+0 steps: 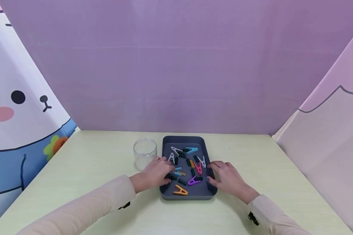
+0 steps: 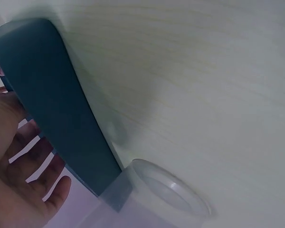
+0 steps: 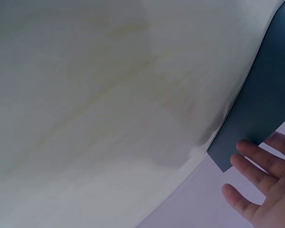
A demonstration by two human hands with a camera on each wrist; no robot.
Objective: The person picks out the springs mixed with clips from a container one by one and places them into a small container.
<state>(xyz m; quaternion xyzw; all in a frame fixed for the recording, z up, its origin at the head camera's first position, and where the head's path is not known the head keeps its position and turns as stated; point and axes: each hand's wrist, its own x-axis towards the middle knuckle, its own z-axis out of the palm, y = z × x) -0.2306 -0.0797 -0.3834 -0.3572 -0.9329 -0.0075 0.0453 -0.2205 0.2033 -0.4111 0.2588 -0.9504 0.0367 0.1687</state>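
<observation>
A dark grey tray [image 1: 197,193] holds several small plastic clips, among them an orange clip [image 1: 180,190], a purple clip [image 1: 193,181], a pink clip [image 1: 198,167] and a blue clip [image 1: 192,150]. Dark coil springs [image 1: 182,182] lie scattered between them. My left hand [image 1: 156,173] reaches over the tray's left wall, its thumb and fingers apart, beside light blue clips [image 1: 176,173] that it partly covers. At the right wall is my right hand [image 1: 229,179], fingers loosely bent and spread at the rim. In the right wrist view its fingertips appear to touch the tray's outer side [image 3: 256,109].
A clear round jar [image 1: 145,153], without a lid on it, stands just left of the tray, close to my left hand. Pale wood-grain table [image 1: 282,176] surrounds them. A purple backdrop [image 1: 176,65] rises behind, with printed cloths at both sides.
</observation>
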